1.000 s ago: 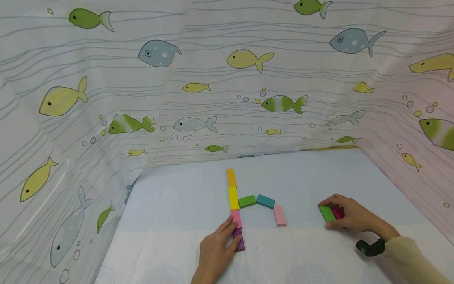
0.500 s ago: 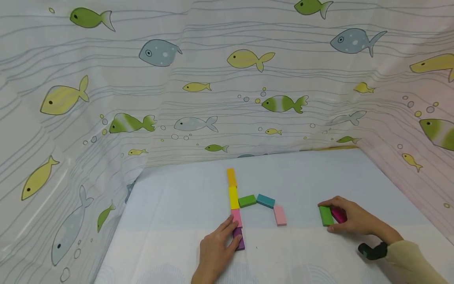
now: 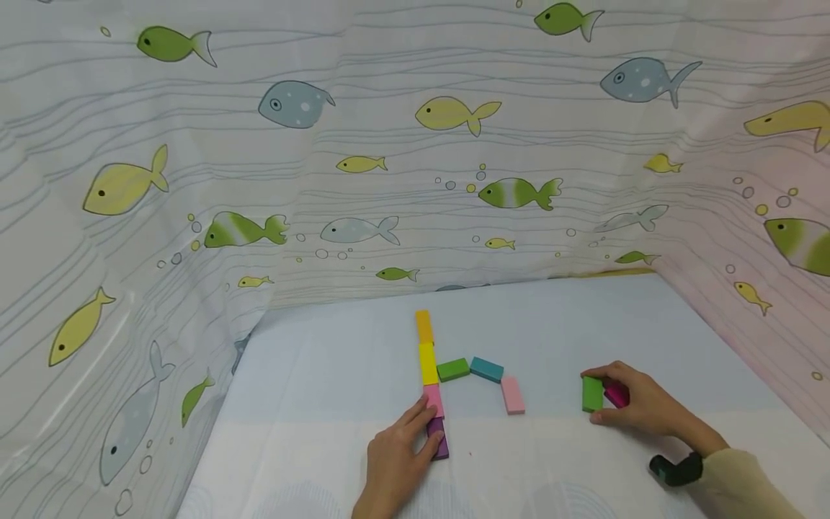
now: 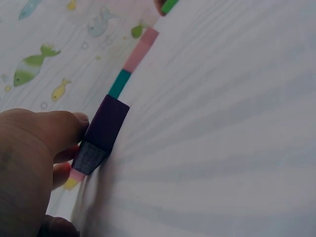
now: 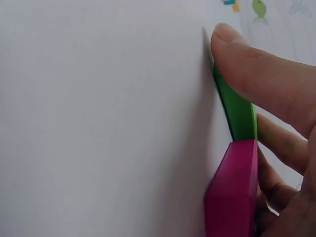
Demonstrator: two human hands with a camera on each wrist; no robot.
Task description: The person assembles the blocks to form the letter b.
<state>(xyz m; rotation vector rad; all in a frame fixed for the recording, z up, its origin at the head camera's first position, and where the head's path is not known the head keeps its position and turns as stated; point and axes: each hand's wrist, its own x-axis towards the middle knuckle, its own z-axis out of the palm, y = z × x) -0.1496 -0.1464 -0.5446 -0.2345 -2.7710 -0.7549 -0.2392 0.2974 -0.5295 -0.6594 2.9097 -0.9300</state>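
Observation:
My right hand (image 3: 642, 404) pinches a bright green block (image 3: 592, 394) end to end between thumb and index finger, on the table at the right. Beside it, partly under the palm, lies a magenta block (image 3: 616, 395); in the right wrist view the magenta block (image 5: 231, 187) meets the green block (image 5: 238, 111). My left hand (image 3: 398, 454) rests at the near end of a straight row. Its fingers touch a pink block (image 3: 433, 401) and its thumb lies on a purple block (image 3: 438, 441). In the left wrist view the thumb touches the side of the purple block (image 4: 106, 123).
The row continues away from me with a yellow block (image 3: 428, 364) and an orange block (image 3: 424, 328). A darker green block (image 3: 453, 370), a teal block (image 3: 486, 369) and a light pink block (image 3: 513, 396) curve off to its right. Fish-patterned sheeting (image 3: 389, 194) surrounds the table.
The green block has turned from slanted to nearly straight up and down in the head view and shifted slightly left, apart from the magenta block. My left hand stays in place.

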